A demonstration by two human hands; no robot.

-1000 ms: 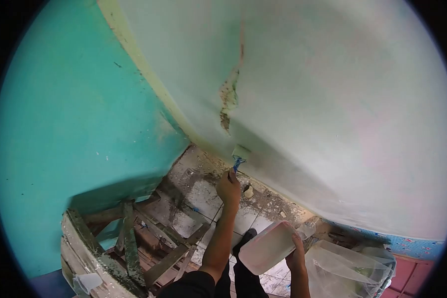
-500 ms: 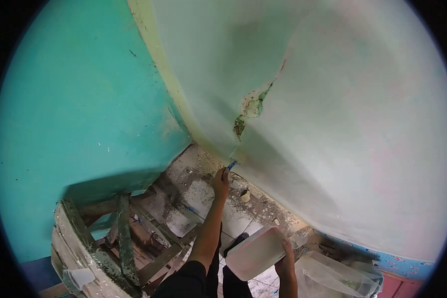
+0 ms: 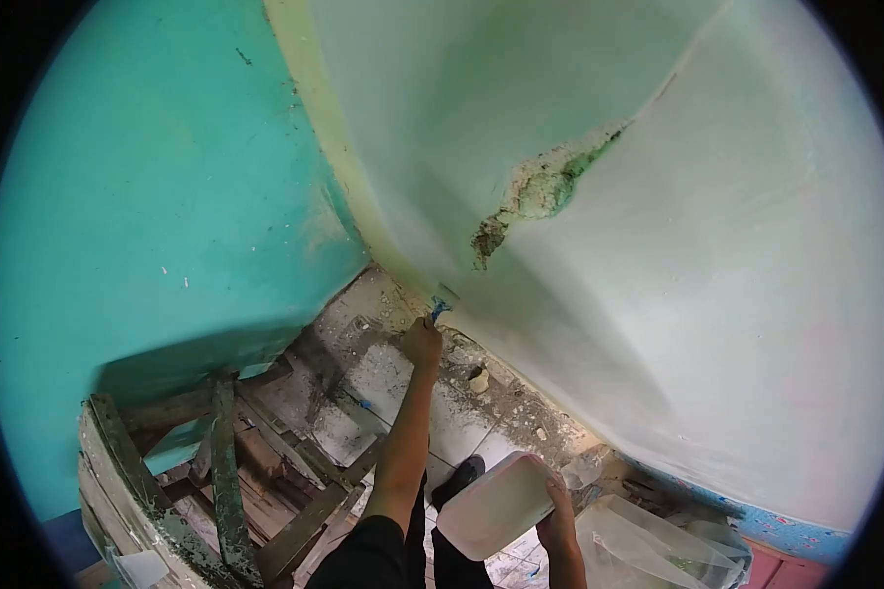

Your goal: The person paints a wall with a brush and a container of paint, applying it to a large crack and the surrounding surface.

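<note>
My left hand (image 3: 423, 342) reaches out low by the wall corner, closed around a small blue-handled flat tool (image 3: 440, 306). The tool's thin, wide head is at the bottom of the pale green-white wall (image 3: 599, 294); whether it is a brush or a scraper is not clear. In my right hand (image 3: 559, 525) is a shallow rectangular plastic tub (image 3: 498, 506), gripped by its right side near my body. The tub looks pale inside, but I cannot make out its contents. Above the tool, a broken patch (image 3: 540, 187) of plaster runs into a crack going up to the right.
A turquoise wall (image 3: 187, 196) stands at the left. Old wooden framework (image 3: 231, 481) lies at the lower left. Plaster rubble (image 3: 478, 381) litters the tiled floor along the wall's foot. Clear plastic sheeting (image 3: 648, 540) is at the lower right, and my shoe (image 3: 457, 478) is beside the tub.
My left hand and the tool have moved slightly left and up along the wall's foot. The view has shifted, so the broken patch appears larger. The right hand still holds the tub.
</note>
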